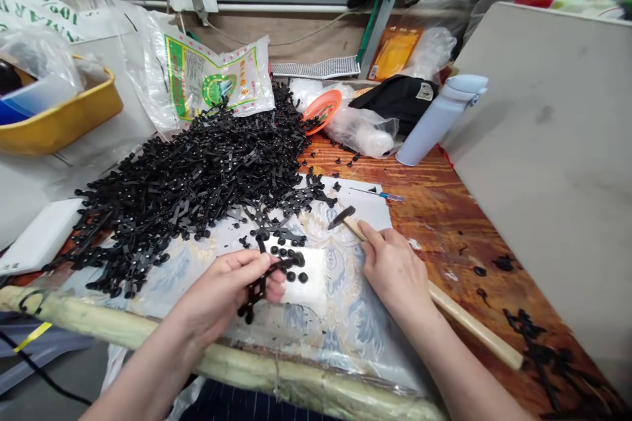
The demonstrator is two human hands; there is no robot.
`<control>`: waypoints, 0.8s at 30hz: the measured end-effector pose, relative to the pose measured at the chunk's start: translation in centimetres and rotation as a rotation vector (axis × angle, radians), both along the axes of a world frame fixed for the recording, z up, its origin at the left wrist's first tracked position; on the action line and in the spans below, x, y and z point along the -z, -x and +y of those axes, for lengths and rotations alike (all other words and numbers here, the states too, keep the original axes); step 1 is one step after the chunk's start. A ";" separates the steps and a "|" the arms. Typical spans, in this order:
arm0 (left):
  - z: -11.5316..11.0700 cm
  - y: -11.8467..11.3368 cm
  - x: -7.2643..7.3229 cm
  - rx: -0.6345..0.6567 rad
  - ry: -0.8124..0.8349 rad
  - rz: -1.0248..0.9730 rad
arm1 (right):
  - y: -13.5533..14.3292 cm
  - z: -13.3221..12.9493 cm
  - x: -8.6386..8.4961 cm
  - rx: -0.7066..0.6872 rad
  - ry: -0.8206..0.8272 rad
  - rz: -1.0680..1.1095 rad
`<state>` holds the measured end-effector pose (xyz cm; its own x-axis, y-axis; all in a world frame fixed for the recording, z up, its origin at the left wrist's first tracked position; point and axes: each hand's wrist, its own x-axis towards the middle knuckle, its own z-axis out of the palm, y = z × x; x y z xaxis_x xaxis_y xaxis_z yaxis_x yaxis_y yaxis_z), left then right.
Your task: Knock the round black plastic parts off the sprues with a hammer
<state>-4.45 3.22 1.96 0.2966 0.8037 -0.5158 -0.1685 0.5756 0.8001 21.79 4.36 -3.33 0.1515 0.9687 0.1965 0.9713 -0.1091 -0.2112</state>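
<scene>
My left hand (pixel 241 283) pinches some small black plastic parts (pixel 257 293) between thumb and fingers, above the left edge of a white block (pixel 313 286). On that block lie several round black pieces (pixel 291 262). My right hand (pixel 392 266) is wrapped round the wooden handle (pixel 474 322) of a hammer, close below its dark metal head (pixel 342 217). The head hovers over or rests on the patterned cover, to the right of the block; I cannot tell which. A large heap of black plastic parts (pixel 197 177) spreads behind my left hand.
A light blue bottle (pixel 439 122) stands at the back right, near a grey panel (pixel 543 125). A blue pen (pixel 378 194) lies behind the hammer. An orange dish (pixel 323 112) leans by the heap. A yellow basket (pixel 59 122) is at left. Black scraps (pixel 543 355) lie at lower right.
</scene>
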 end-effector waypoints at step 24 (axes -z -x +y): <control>-5.4 -0.2 -2.4 0.198 -0.401 0.726 | 5.9 -7.0 -6.2 -0.461 0.578 1.072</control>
